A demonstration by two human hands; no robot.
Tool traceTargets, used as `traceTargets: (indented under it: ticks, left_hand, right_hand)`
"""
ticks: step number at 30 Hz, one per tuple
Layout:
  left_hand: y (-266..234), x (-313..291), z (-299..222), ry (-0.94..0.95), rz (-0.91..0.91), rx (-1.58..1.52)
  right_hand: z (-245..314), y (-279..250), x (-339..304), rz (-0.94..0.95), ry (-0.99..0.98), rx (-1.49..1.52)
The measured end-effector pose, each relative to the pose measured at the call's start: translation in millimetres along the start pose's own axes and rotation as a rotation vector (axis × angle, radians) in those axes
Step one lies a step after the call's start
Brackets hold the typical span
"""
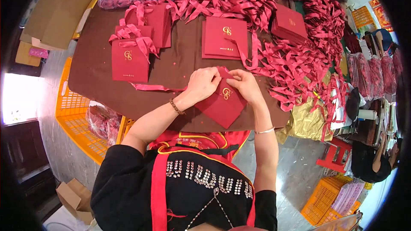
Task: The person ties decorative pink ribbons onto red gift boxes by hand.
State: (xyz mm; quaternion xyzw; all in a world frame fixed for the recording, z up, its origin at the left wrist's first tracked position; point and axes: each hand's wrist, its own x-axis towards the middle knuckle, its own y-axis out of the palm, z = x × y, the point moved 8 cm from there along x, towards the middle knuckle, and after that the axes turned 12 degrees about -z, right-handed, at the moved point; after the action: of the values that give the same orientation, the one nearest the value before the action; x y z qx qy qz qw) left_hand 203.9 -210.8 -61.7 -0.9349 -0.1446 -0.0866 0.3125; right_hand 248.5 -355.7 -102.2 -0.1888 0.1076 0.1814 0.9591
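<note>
A flat red paper gift bag (223, 110) with a gold emblem lies tilted at the table's near edge, one corner toward me. My left hand (204, 84) is closed in a pinch at its upper edge. Close by, my right hand (245, 84) pinches the same edge from the other side. Whether a ribbon end sits between the fingers cannot be made out. A red ribbon (156, 87) trails out leftward from beside my left wrist. Just beyond my hands rests a stack of similar bags (224, 38), with a ribbon loop at its right side.
Bags with tied ribbon handles (129, 62) stand at the left of the brown-covered table (100, 90). Loose red ribbons (291, 66) heap up at the right, by another bag stack (289, 23). Orange crates (79, 115) flank the table. Another person (372, 162) is at the far right.
</note>
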Motion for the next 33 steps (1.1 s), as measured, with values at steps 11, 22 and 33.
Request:
traceTargets:
  ticks: [11, 22, 33]
  left_hand:
    - [-2, 0, -8, 0.03, 0.021, 0.026]
    - [-2, 3, -21, 0.155, 0.061, 0.124]
    - [9, -8, -46, 0.364, 0.148, 0.375]
  right_hand:
    - [5, 0, -3, -0.005, -0.054, 0.059]
    - [7, 0, -6, -0.027, -0.052, 0.011]
    - [16, -5, -20, -0.057, -0.125, -0.174]
